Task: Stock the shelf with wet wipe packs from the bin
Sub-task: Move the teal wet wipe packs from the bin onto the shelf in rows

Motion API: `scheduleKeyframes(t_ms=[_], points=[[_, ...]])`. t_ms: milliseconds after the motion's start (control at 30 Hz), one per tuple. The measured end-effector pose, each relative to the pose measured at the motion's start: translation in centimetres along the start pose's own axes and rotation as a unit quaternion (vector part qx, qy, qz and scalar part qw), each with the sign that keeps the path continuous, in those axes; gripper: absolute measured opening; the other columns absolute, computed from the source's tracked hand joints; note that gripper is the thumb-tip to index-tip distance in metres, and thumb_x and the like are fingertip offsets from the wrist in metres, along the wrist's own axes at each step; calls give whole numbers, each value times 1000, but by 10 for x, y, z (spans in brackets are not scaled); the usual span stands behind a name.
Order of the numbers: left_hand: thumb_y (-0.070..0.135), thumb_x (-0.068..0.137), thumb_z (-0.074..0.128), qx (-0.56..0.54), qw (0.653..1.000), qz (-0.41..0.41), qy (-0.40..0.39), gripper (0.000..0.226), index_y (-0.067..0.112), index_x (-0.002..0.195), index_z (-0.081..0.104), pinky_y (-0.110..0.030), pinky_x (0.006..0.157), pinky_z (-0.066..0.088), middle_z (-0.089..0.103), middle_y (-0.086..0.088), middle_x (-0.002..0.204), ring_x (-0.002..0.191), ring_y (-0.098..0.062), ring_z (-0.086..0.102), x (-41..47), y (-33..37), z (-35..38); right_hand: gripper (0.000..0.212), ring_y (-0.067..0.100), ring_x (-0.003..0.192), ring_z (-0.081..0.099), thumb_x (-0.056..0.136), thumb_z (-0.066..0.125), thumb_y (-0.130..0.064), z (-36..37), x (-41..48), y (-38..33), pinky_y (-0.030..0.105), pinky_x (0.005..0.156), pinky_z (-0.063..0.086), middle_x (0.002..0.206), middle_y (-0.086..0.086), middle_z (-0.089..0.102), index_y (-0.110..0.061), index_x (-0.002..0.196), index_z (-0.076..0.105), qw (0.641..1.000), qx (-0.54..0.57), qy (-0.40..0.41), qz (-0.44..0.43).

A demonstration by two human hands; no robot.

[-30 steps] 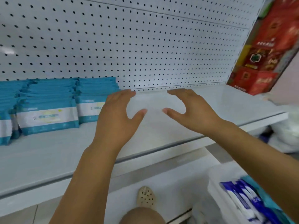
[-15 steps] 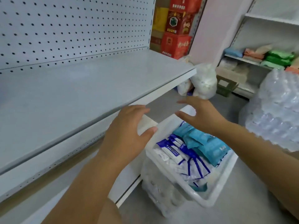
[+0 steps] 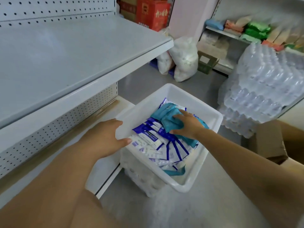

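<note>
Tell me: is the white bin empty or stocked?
Stocked: teal packs and blue-and-white packs lie piled inside the white bin; the right hand touches the teal ones.

2 bare forearms [image 3: 54, 171] show, uncovered all the way to the edge of view. The left hand [image 3: 105, 137] and right hand [image 3: 189, 127] are bare too. A bare knee [image 3: 88, 213] shows under the left arm.
</note>
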State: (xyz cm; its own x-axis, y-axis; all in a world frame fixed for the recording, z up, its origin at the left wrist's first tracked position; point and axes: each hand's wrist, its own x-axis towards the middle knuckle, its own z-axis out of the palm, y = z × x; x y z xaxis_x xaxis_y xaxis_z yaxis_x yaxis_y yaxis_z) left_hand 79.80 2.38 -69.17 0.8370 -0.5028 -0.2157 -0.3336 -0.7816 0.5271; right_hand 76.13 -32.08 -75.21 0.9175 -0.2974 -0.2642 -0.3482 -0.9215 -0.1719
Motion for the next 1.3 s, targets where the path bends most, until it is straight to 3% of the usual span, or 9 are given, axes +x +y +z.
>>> scheduleKeyframes(t_ms=[167,367,600,767,900,933,1067,1167,1300], points=[[59,85,67,26,998,-30,-42,84,26,155,32,-32,118,26,24,6,163,148,-16,28,10,-5,4,77,25,149,24,84,66,-63,10,11,1,48,118,28,165,-12,20,-47,151,31,999,-9,-21,-35],[61,84,66,55,997,-32,-47,82,28,153,35,-33,116,27,17,7,165,148,-15,26,16,-5,9,53,25,148,32,99,39,-62,13,19,-2,45,118,32,164,-8,26,-43,148,41,996,-69,-4,-60],[61,83,67,57,997,-32,-45,79,27,149,40,-35,116,31,18,5,165,147,-16,28,17,-6,13,49,26,145,38,101,40,-52,14,20,-9,43,116,37,161,-5,34,-34,145,50,997,-62,12,-51],[60,85,66,54,998,-29,-34,77,27,149,41,-35,116,31,20,5,164,147,-15,28,12,-3,11,47,23,123,59,100,47,-49,9,11,-16,37,104,48,134,-2,65,-27,139,59,993,72,81,-39],[57,87,65,18,1000,-21,-6,75,27,150,39,-36,116,32,26,6,163,146,-15,32,8,3,8,25,13,85,65,100,56,-39,-4,-7,-32,36,69,54,95,-11,71,-24,108,74,964,204,158,-59],[57,87,64,5,1000,-18,3,74,27,150,40,-36,115,34,30,6,161,144,-16,35,6,6,7,21,13,83,64,100,56,-38,-10,-13,-38,37,66,55,92,-11,69,-25,102,74,955,241,166,-53],[56,91,59,-30,999,-6,40,67,30,149,40,-30,106,36,42,6,154,139,-17,40,-4,24,3,24,18,87,72,100,56,-38,-38,-36,-61,30,67,61,91,-4,73,-24,87,70,928,332,161,-41],[56,91,60,-101,994,-3,49,68,30,150,39,-26,101,33,42,9,153,140,-13,39,-6,30,2,27,19,85,74,99,58,-39,-56,-53,-79,40,77,62,89,-2,76,-19,90,74,910,388,142,-43],[63,83,66,-258,965,-15,42,64,32,137,50,-26,101,40,59,16,132,127,-3,52,-3,25,3,29,42,95,69,99,60,-34,-75,-71,-101,57,85,57,95,14,76,-11,94,77,874,466,121,-66]])
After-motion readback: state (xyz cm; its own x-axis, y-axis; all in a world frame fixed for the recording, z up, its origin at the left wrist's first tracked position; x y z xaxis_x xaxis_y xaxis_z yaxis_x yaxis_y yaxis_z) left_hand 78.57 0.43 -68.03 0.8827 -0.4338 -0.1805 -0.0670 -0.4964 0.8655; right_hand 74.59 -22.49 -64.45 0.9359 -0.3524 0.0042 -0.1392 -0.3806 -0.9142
